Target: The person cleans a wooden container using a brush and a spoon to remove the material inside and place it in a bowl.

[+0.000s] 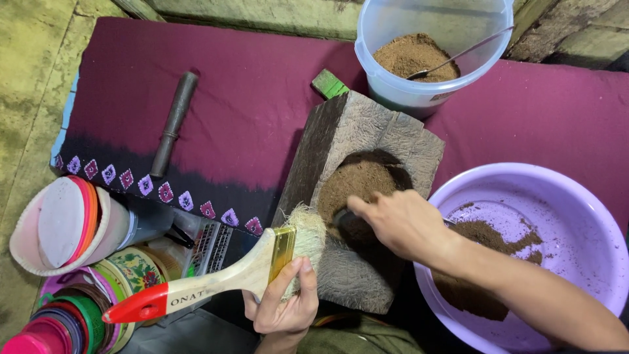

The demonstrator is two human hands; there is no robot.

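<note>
Head view, reading outward from the wooden block (357, 196): just nearside of it, the left hand (285, 305) is clamped around a wide brush (216, 278), bristles lying on the block's near corner. Over its hollow, the right hand (400, 219) is curled into brown powder (354, 187) (whatever it pinches is hidden, so its grip is unclear). Right of the block sits a lilac basin (583, 216); beyond it, a clear tub (432, 52). A careless sweep could scatter powder onto the cloth (249, 98).
</note>
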